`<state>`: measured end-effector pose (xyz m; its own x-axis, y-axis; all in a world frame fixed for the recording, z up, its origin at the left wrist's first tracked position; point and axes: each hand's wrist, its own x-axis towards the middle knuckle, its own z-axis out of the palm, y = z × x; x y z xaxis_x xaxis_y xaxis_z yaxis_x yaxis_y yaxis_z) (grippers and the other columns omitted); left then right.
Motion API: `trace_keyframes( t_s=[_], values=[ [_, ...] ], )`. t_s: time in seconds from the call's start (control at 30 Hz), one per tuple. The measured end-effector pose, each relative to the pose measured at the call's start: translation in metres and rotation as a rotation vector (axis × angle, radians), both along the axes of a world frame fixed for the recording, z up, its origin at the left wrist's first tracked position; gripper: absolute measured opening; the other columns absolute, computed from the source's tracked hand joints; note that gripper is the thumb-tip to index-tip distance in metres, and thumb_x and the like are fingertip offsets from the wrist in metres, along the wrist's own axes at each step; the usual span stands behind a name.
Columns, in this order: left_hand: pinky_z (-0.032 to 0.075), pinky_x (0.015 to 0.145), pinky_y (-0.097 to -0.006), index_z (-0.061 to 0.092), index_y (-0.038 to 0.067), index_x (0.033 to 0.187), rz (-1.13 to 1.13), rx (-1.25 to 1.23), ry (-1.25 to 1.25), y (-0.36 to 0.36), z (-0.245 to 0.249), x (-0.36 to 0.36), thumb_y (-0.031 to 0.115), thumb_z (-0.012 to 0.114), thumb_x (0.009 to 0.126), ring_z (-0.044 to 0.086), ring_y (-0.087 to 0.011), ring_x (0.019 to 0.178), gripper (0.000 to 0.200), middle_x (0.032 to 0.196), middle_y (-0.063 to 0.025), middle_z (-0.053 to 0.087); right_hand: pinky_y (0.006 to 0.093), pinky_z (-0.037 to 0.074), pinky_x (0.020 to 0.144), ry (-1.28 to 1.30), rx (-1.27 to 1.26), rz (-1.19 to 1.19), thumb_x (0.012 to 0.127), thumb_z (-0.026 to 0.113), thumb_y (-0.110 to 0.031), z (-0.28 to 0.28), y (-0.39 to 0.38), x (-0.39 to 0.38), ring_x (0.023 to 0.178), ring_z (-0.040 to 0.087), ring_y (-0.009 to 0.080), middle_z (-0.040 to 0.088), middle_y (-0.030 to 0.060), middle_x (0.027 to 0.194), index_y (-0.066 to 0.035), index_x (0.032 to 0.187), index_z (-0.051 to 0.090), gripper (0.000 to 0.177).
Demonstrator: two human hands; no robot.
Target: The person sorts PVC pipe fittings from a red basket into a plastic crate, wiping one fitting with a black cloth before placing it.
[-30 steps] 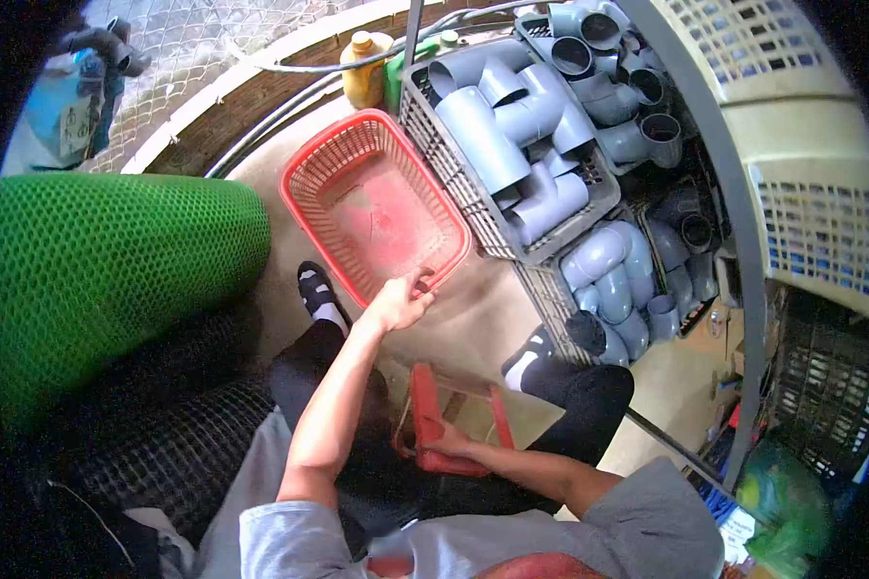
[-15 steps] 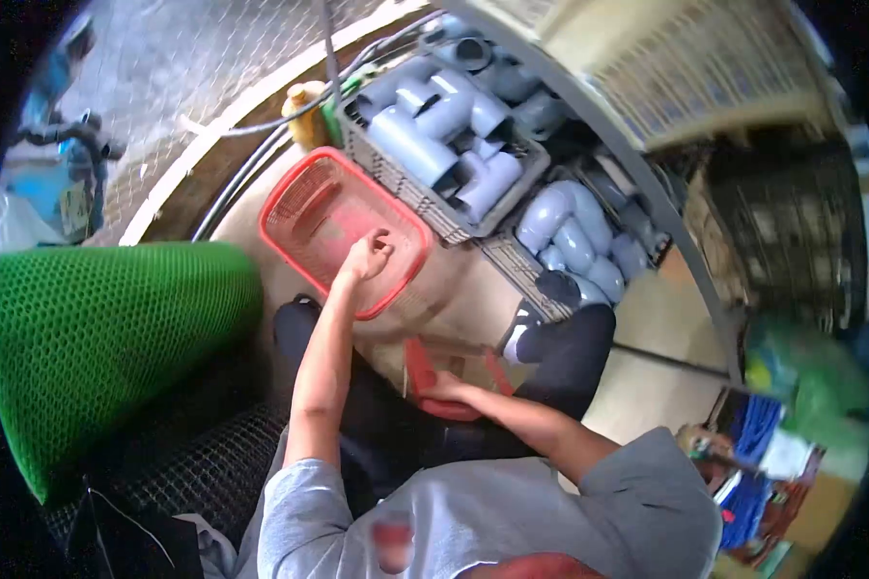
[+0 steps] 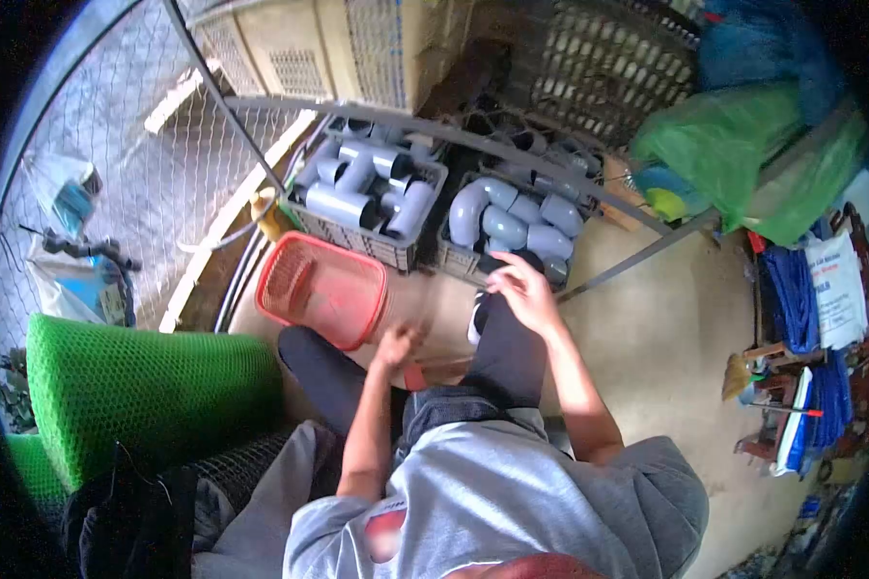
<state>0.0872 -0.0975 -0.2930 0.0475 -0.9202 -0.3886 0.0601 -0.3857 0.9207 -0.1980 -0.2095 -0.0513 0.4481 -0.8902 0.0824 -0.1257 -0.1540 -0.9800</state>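
Note:
My left hand [image 3: 401, 344] is smeared by motion just off the near right corner of a red plastic basket [image 3: 323, 333]; its fingers are too blurred to read. The basket stands on the floor, with no items visible inside. My right hand [image 3: 523, 289] is raised over my right knee, fingers apart and nothing visible in them. Beyond it, a grey crate [image 3: 459, 259] holds several grey pipe elbows [image 3: 505, 229]. Between my legs, part of a red plastic piece [image 3: 415, 376] shows below my left hand; the rest is hidden.
Another crate [image 3: 396, 253] of grey pipe fittings [image 3: 338, 205] stands behind the basket. A roll of green mesh [image 3: 154, 391] lies at left. A metal bar [image 3: 613, 265] crosses at right. Blue bundles [image 3: 792, 299] and a green bag [image 3: 724, 145] are farther right.
My left hand has come back out of the red basket. My right hand has let go of the red plastic piece and risen forward. The view has swung to the right.

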Motion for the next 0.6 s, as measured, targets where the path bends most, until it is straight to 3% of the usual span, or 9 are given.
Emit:
trace_keyframes(
  t_s=[0.03, 0.1, 0.17, 0.23, 0.33, 0.43, 0.5, 0.57, 0.6],
  values=[
    [0.057, 0.07, -0.035, 0.069, 0.003, 0.118, -0.003, -0.045, -0.089, 0.009, 0.007, -0.014, 0.012, 0.061, 0.093, 0.069, -0.0182, 0.079, 0.028, 0.098, -0.0086, 0.073, 0.0307, 0.058, 0.087, -0.012, -0.016, -0.067, 0.106, 0.059, -0.011, 0.01, 0.001, -0.015, 0.093, 0.072, 0.0155, 0.073, 0.0105, 0.108, 0.0, 0.145, 0.053, 0.041],
    [0.058, 0.074, -0.0366, 0.071, 0.0, 0.117, -0.276, -0.163, -0.241, 0.018, -0.044, -0.011, 0.015, 0.062, 0.087, 0.072, -0.0225, 0.085, 0.034, 0.1, -0.0145, 0.075, 0.0277, 0.057, 0.081, -0.093, -0.02, -0.175, 0.106, 0.06, -0.01, 0.027, 0.008, -0.042, 0.092, 0.073, 0.0148, 0.074, 0.0104, 0.102, -0.002, 0.141, 0.058, 0.036],
    [0.058, 0.082, -0.0406, 0.071, -0.001, 0.121, -0.459, -0.057, -0.361, 0.021, -0.068, -0.012, 0.018, 0.062, 0.083, 0.074, -0.03, 0.094, 0.043, 0.105, -0.0206, 0.076, 0.0282, 0.057, 0.081, -0.126, -0.09, -0.217, 0.107, 0.059, -0.01, 0.034, 0.012, -0.061, 0.089, 0.072, 0.0153, 0.074, 0.0117, 0.1, 0.0, 0.139, 0.058, 0.033],
    [0.057, 0.091, -0.0427, 0.07, 0.003, 0.127, -0.513, -0.036, -0.569, 0.027, -0.071, -0.013, 0.02, 0.062, 0.083, 0.073, -0.0358, 0.108, 0.048, 0.114, -0.0231, 0.075, 0.0294, 0.057, 0.082, -0.117, -0.122, -0.254, 0.108, 0.058, -0.01, 0.042, 0.015, -0.07, 0.088, 0.072, 0.0158, 0.073, 0.0121, 0.1, 0.002, 0.137, 0.059, 0.032],
    [0.057, 0.093, -0.0423, 0.071, 0.005, 0.128, -0.563, 0.035, -0.577, 0.025, -0.066, -0.007, 0.021, 0.062, 0.083, 0.071, -0.0376, 0.112, 0.049, 0.118, -0.0229, 0.074, 0.0302, 0.058, 0.082, -0.127, -0.131, -0.268, 0.108, 0.058, -0.01, 0.062, 0.011, -0.066, 0.088, 0.072, 0.0165, 0.073, 0.0124, 0.098, 0.002, 0.135, 0.06, 0.03],
    [0.057, 0.093, -0.0413, 0.068, 0.002, 0.132, -0.51, -0.054, -0.392, 0.035, -0.044, -0.012, 0.026, 0.068, 0.092, 0.072, -0.0315, 0.111, 0.046, 0.121, -0.0214, 0.074, 0.0301, 0.058, 0.082, -0.134, -0.136, -0.25, 0.107, 0.058, -0.009, 0.079, 0.006, -0.052, 0.087, 0.073, 0.0165, 0.074, 0.0118, 0.096, 0.002, 0.133, 0.062, 0.029],
    [0.058, 0.091, -0.0405, 0.064, 0.0, 0.135, -0.462, -0.048, -0.383, 0.034, 0.008, -0.015, 0.024, 0.067, 0.099, 0.072, -0.0269, 0.107, 0.044, 0.123, -0.0177, 0.074, 0.0293, 0.057, 0.082, -0.074, -0.223, -0.24, 0.105, 0.059, -0.008, 0.093, -0.006, -0.036, 0.086, 0.073, 0.0155, 0.075, 0.011, 0.095, 0.001, 0.131, 0.064, 0.028],
    [0.059, 0.087, -0.0385, 0.061, 0.0, 0.136, -0.168, 0.107, -0.091, 0.033, 0.054, -0.012, 0.021, 0.064, 0.102, 0.071, -0.0252, 0.106, 0.041, 0.122, -0.0145, 0.073, 0.0277, 0.056, 0.082, -0.101, -0.288, -0.262, 0.104, 0.061, -0.007, 0.109, -0.018, -0.02, 0.087, 0.072, 0.0137, 0.076, 0.0094, 0.095, 0.0, 0.128, 0.067, 0.026],
    [0.059, 0.084, -0.0372, 0.059, 0.001, 0.138, -0.108, 0.114, 0.033, 0.032, 0.036, 0.0, 0.019, 0.059, 0.105, 0.071, -0.0257, 0.105, 0.037, 0.122, -0.0134, 0.072, 0.0274, 0.055, 0.082, -0.064, -0.397, -0.297, 0.104, 0.061, -0.007, 0.122, -0.023, -0.014, 0.088, 0.072, 0.0132, 0.077, 0.0087, 0.096, 0.0, 0.127, 0.068, 0.025]
  ],
)
